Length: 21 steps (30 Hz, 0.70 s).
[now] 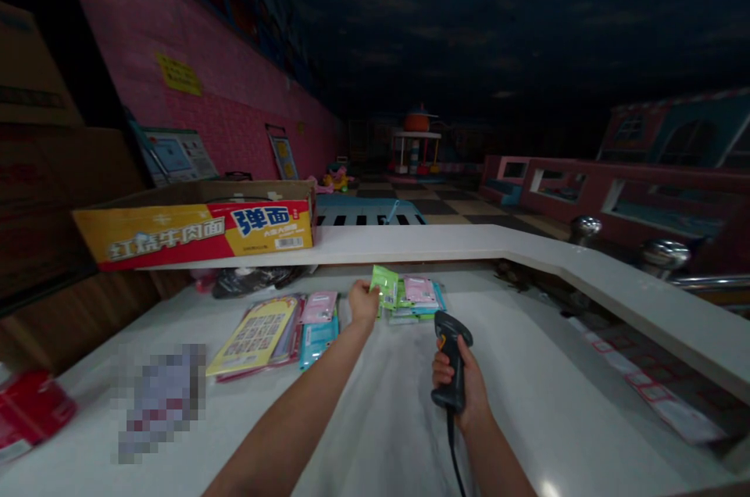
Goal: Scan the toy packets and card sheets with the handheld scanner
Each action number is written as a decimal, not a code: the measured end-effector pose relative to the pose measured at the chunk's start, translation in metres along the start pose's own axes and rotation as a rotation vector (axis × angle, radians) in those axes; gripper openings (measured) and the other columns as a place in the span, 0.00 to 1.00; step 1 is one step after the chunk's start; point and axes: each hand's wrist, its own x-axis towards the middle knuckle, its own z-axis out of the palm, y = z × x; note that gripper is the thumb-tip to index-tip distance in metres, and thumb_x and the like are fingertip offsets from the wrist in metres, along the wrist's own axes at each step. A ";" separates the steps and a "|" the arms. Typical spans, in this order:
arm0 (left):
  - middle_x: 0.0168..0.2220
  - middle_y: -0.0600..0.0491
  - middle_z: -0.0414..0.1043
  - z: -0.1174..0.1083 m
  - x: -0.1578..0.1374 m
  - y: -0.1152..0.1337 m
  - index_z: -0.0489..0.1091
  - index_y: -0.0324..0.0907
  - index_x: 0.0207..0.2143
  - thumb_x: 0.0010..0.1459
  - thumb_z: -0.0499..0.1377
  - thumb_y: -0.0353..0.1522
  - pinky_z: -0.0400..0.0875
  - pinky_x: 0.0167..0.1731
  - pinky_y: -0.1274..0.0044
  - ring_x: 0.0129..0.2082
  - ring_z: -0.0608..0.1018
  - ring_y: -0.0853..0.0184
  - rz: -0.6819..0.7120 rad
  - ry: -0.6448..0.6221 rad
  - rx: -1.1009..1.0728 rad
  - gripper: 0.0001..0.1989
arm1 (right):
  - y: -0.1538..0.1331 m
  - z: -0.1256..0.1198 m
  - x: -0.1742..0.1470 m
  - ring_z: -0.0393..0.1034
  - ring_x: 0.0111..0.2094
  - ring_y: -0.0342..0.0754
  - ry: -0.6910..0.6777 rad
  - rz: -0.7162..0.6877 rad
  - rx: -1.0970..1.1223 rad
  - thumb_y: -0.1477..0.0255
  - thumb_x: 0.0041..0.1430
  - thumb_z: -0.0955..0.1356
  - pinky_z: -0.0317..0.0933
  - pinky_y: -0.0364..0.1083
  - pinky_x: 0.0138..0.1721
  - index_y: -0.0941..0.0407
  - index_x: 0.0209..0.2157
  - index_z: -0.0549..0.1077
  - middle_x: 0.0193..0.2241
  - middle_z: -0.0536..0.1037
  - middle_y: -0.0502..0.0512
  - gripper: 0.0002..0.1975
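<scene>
My left hand (364, 303) pinches the edge of a green packet (385, 286), lifted at the left side of a pile of small packets. That pile holds green, pink and blue ones, with a pink packet (419, 290) on top. In my right hand (469, 384) is a black barcode scanner (452, 364), fingers wrapped round its handle and its cord running down toward me. The scanner's head is just in front of the pile. Left of my left hand lie another pink packet (319, 308) and a blue packet (317, 342), beside a stack of yellow-topped booklets (258, 334).
A yellow and red noodle carton (199, 235) stands on the raised white ledge (410, 244) behind the counter (375, 419). At far left are a red package (32, 412) and stacked brown boxes (64, 192). Round metal knobs (665, 255) stand beyond the ledge at right.
</scene>
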 end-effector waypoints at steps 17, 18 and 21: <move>0.28 0.49 0.76 0.049 0.020 0.005 0.72 0.39 0.26 0.47 0.57 0.24 0.66 0.32 0.78 0.32 0.78 0.64 0.005 -0.103 0.148 0.05 | 0.000 0.003 0.001 0.54 0.14 0.34 -0.009 -0.013 -0.089 0.60 0.47 0.74 0.50 0.34 0.15 0.57 0.32 0.68 0.16 0.60 0.40 0.19; 0.27 0.50 0.76 0.050 0.021 0.005 0.72 0.39 0.25 0.46 0.58 0.25 0.66 0.31 0.78 0.32 0.78 0.64 -0.004 -0.108 0.143 0.04 | 0.000 0.002 0.001 0.54 0.14 0.34 -0.011 -0.015 -0.097 0.59 0.47 0.74 0.50 0.34 0.15 0.57 0.32 0.68 0.17 0.60 0.40 0.19; 0.28 0.50 0.77 0.050 0.023 0.004 0.72 0.39 0.26 0.46 0.58 0.25 0.67 0.31 0.78 0.33 0.78 0.64 -0.027 -0.090 0.128 0.04 | 0.000 0.002 0.001 0.54 0.14 0.34 -0.006 -0.011 -0.095 0.59 0.47 0.74 0.50 0.34 0.15 0.57 0.33 0.68 0.17 0.61 0.40 0.19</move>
